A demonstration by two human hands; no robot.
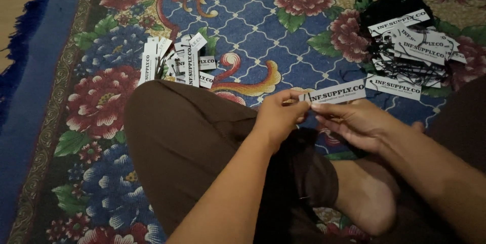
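Held between both hands, the white paper tag (338, 92), at chest-front above the crossed legs; pinched at its left end by the left hand (277, 116), thumb and fingertips closed on the short edge; supported from below and a little to the right by the right hand (354, 122), fingers curled loosely under the lower edge, grip there partly hidden, so hard to tell whether pinching or only steadying. Ran the tag's long axis nearly level, left to right, rising slightly toward the far right end, which stuck out free beyond the right hand. Sat nearer to the tag's punched left end the left hand, hence the better placed of the two for work at that end. Looked flat, stiff and narrow, a long white strip with dark print across its face, no string visibly attached. Lay just below the hands a folded knee in brown trousers (187, 137) and a bare foot (367, 198). Spread farther out, beyond and to the right of the right hand, a loose heap of like tags with black strings (412, 46); beyond and to the left of the left hand, a second fanned pile of tags (174, 62). Covered everything underneath a flowered carpet (96, 102)
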